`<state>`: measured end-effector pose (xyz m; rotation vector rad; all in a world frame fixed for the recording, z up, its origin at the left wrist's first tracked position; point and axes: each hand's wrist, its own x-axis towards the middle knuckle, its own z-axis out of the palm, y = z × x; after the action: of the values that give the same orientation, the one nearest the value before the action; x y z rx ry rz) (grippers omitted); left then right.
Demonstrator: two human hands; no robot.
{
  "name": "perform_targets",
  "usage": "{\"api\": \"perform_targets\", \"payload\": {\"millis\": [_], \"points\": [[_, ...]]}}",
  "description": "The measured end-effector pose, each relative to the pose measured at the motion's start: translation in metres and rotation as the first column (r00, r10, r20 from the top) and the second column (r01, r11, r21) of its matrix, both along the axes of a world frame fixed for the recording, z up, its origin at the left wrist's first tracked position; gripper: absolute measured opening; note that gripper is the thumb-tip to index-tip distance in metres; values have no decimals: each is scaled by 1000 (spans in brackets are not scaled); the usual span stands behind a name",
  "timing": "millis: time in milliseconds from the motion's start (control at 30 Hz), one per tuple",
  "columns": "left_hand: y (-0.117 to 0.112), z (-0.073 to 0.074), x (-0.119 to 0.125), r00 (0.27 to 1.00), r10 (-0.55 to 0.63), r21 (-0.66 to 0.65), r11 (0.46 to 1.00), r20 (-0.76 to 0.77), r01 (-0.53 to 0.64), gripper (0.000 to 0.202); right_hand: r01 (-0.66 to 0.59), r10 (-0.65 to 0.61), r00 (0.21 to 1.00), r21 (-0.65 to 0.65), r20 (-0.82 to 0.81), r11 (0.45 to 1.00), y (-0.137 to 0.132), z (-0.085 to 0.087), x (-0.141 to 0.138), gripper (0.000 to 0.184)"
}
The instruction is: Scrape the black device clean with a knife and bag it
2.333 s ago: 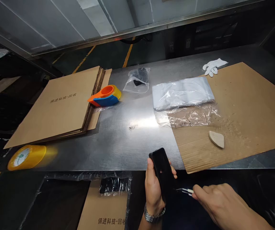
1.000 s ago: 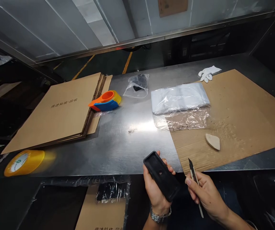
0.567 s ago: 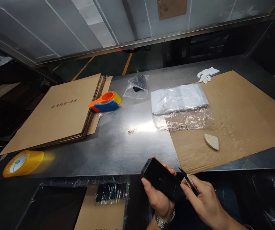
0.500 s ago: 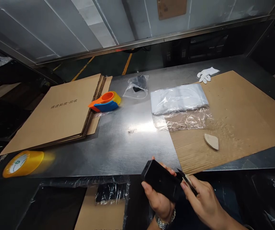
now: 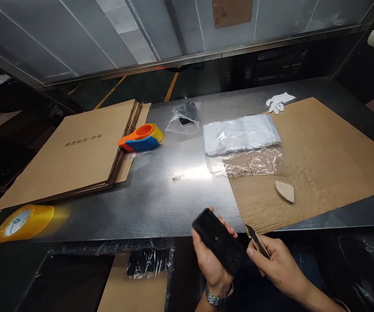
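My left hand [image 5: 211, 264] gripped the black case [image 5: 218, 241] by its long edges – light, stiff, probably slick – while my right hand [image 5: 276, 268] pinched the knife [image 5: 257, 241]

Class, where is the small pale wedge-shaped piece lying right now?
In the head view, the pale wedge-shaped piece lies right of centre on the large brown cardboard sheet, near its front edge.

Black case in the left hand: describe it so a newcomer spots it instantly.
Start at the steel table and go to its near edge, beside the big cardboard sheet. There the left hand holds a flat black rectangular case. Unlike the thin blade beside it, it is broad, matte and round-cornered.
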<state>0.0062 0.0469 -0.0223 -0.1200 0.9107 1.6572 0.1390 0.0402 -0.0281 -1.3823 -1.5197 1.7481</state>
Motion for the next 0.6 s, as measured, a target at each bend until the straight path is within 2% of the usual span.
{"api": "perform_targets", "payload": {"millis": [67,133,167,233,333,400,500,600], "points": [[-1,0,1,999,-21,6,1000,27,20,45,-37,36,998,33,47,999,2,2,-2,33],[-1,1,2,997,-47,10,999,53,47,45,-72,55,990,127,133,989,4,1,-2,32],[0,1,1,996,-63,4,998,62,63,46,-63,23,979,193,204,979,5,-1,0,33],[1,1,-1,991,-109,-27,993,77,111,45,4,-118,929,311,350,950,10,-7,10,38],[5,1,-4,963,-226,-84,967,147,240,44,117,-356,794,451,493,885,25,-15,35,43],[7,0,-6,931,-300,-95,941,209,325,46,126,-460,684,529,567,839,40,-17,56,42],[10,-1,-5,890,-370,-92,910,265,405,50,69,-574,497,630,650,773,62,-17,85,40],[11,-1,-3,860,-412,-95,885,302,457,52,-35,-616,345,665,708,746,81,-24,107,40]]}}
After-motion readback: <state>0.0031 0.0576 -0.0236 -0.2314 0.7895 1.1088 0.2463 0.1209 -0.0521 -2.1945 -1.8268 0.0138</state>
